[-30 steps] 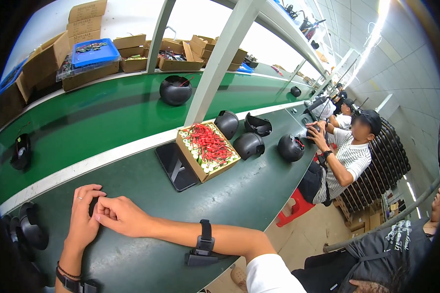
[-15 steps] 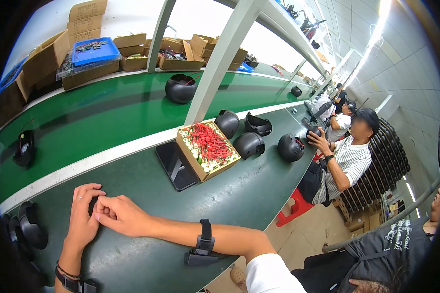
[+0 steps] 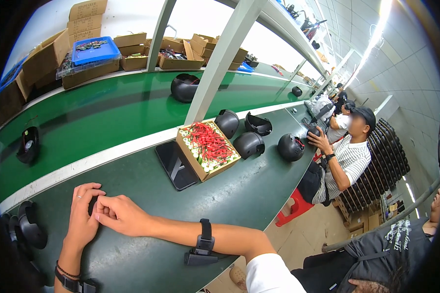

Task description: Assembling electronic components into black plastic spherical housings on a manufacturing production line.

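My left hand (image 3: 83, 215) rests on the dark green worktable (image 3: 156, 263), its fingers loosely stretched and a ring on one of them. Beside it, my right hand (image 3: 118, 214) has its fingers curled in, and its thumb and fingertips touch the left hand. I see no object in either hand, though a small dark gap between them is hard to make out. Beyond the right hand stands an open cardboard box (image 3: 209, 171) of light cylindrical cells with red wires. A black phone-like slab (image 3: 178, 168) lies against the box's left side.
Several black round shells (image 3: 249, 145) sit right of the box, others (image 3: 32, 227) at the left edge. A green conveyor belt (image 3: 117, 105) carries more shells (image 3: 183, 88) behind a metal post (image 3: 225, 63). A seated co-worker (image 3: 352, 151) handles a black shell at the right.
The black shells on the conveyor have shifted slightly to the right, one partly behind the post. The co-worker's head and body have moved a little. My hands have stayed in place.
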The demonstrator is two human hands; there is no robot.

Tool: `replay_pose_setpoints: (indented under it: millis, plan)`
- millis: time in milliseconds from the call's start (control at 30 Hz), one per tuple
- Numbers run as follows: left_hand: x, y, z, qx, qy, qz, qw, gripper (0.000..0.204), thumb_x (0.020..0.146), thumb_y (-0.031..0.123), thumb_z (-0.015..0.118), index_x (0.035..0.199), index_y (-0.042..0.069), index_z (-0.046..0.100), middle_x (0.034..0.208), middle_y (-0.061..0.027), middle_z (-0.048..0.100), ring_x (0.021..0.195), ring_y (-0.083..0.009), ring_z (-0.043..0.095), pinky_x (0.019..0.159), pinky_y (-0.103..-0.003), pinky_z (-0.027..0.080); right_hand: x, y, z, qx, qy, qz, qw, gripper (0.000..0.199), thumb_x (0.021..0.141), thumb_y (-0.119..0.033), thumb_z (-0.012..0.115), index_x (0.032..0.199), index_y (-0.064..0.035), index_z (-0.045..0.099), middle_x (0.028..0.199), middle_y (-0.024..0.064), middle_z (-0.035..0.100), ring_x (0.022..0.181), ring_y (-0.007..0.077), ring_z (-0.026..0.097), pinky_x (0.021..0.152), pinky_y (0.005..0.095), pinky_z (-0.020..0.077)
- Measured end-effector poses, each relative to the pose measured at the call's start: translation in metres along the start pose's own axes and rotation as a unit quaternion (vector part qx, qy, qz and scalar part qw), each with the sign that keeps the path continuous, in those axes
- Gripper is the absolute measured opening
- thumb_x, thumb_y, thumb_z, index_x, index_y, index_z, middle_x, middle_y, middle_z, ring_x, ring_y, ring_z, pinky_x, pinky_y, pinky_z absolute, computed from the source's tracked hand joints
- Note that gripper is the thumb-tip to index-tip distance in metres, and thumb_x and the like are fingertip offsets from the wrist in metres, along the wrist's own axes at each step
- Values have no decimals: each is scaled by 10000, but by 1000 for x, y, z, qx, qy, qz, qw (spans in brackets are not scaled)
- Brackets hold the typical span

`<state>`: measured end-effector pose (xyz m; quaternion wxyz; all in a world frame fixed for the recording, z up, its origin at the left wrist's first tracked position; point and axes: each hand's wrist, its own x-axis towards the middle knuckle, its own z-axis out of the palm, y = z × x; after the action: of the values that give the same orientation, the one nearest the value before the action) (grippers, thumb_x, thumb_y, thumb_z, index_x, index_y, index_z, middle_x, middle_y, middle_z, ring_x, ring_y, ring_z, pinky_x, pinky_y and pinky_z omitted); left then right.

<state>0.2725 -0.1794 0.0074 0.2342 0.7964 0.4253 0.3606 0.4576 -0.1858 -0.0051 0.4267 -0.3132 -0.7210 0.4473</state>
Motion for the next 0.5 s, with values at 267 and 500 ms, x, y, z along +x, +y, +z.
replay_pose_setpoints:
  millis: [267, 500]
  plan:
    - [1, -2, 1, 1, 1, 2, 1000, 290, 847, -40, 619, 1125, 17, 679, 1323, -156, 646, 1272, -378, 554, 1084, -459, 448, 1, -2, -1, 2, -3, 7, 1000, 186, 1022, -138, 669, 905, -19, 586, 654, 51, 598, 531, 140, 543, 512, 324, 403]
    - [1, 0, 0, -1, 3, 1, 1000, 278, 850, -31, 626, 1118, 19, 680, 1322, -157, 646, 1265, -379, 556, 1081, -456, 449, 0, -1, -1, 9, -2, 12, 1000, 183, 1020, -133, 670, 904, -18, 588, 651, 49, 593, 532, 136, 535, 511, 324, 398]
